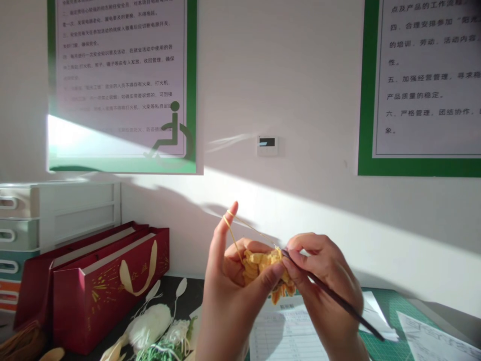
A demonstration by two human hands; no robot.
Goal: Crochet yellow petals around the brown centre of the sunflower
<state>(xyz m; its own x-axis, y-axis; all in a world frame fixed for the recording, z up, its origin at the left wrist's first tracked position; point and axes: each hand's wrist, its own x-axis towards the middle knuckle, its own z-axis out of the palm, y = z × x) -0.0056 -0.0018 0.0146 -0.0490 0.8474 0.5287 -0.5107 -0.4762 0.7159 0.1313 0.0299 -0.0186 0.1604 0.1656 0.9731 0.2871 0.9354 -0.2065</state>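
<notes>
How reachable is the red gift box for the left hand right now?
Probably reachable: nothing seems to stand between the left hand and the red gift box, off to its left. But that hand grips the yellow crocheted piece, with yellow yarn looped on its index finger, so it would need freeing first.

The tip of the crochet hook (330,293) and part of the yellow crochet piece (263,263), hidden behind the fingers (296,265)

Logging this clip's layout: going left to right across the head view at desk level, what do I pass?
Drawer unit, red box, left hand, yellow yarn work, right hand, green cutting mat
</notes>
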